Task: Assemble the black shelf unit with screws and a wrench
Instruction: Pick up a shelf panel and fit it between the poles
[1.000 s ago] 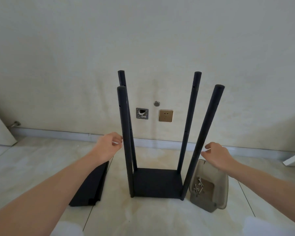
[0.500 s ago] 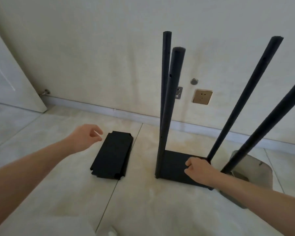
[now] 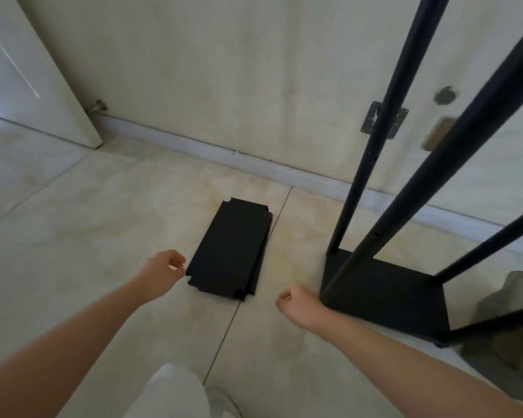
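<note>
black shelf boards [image 3: 230, 248] lying flat | left hand [image 3: 160, 274] nearing corner, fingers loosely curled, empty | right hand [image 3: 298, 301] curled, empty | gripping both long edges is advised

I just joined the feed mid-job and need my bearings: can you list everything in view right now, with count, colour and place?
shelf frame: one, black, base panel on floor at right, four poles rising from it
stack of shelf panels: one stack, black, flat on floor, centre
container: one, grey, floor behind the frame, blurred
door: one, white, far left
wall plates: two, grey and tan, behind the poles
left hand: at the stack's near-left corner, fingers curled
right hand: beside the base panel's near-left corner, fingers curled
</note>
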